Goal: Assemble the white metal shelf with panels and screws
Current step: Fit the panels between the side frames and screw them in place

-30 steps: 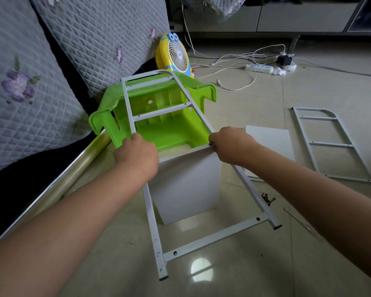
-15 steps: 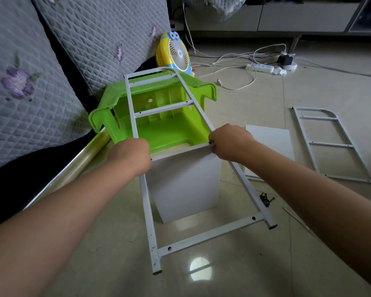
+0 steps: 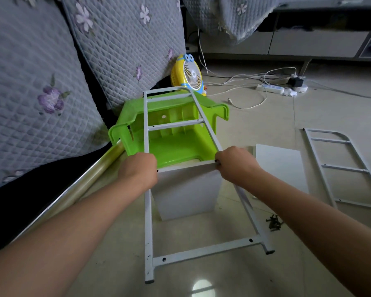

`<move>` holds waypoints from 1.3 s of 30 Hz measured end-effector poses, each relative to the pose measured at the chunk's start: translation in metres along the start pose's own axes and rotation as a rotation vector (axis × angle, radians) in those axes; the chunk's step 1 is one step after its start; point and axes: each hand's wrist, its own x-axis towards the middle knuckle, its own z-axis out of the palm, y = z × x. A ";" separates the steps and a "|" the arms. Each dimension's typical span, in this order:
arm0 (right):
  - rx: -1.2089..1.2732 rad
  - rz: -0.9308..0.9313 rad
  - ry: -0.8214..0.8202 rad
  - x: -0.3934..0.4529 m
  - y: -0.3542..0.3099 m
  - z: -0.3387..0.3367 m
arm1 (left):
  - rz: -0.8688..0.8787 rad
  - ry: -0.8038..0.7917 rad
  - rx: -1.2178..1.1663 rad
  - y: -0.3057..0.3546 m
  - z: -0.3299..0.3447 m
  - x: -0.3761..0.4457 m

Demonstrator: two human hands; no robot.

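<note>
A white metal ladder-like side frame (image 3: 148, 228) is held tilted over the floor, its top end leaning on a green plastic stool (image 3: 176, 144). A white panel (image 3: 186, 191) hangs below the frame's middle rung. My left hand (image 3: 138, 168) grips the left rail at that rung. My right hand (image 3: 234, 162) grips the right rail where the panel's corner meets it. A second white panel (image 3: 283, 168) and a second side frame (image 3: 338, 168) lie flat on the floor to the right. Several dark screws (image 3: 273, 223) lie in a small heap near the right rail.
A sofa with quilted grey covers (image 3: 51, 82) runs along the left, with a shiny tube (image 3: 77, 187) at its base. A yellow fan (image 3: 189, 75) stands behind the stool. A power strip (image 3: 270, 88) and white cables lie on the tiled floor at the back.
The frame's lower end has swung a little to the left and both hands have shifted slightly up with it. Both hands keep their grip.
</note>
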 end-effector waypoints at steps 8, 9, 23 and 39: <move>0.030 0.007 0.036 0.009 -0.009 -0.008 | 0.011 0.019 -0.012 -0.010 -0.004 0.005; 0.039 0.014 0.036 0.010 -0.008 -0.009 | 0.022 0.017 -0.007 -0.011 -0.005 0.007; 0.142 -0.017 -0.013 0.016 -0.005 -0.003 | 0.145 -0.067 -0.068 -0.024 0.001 0.009; 0.287 0.126 0.002 0.024 -0.013 -0.002 | 0.018 0.049 -0.327 -0.024 0.006 0.007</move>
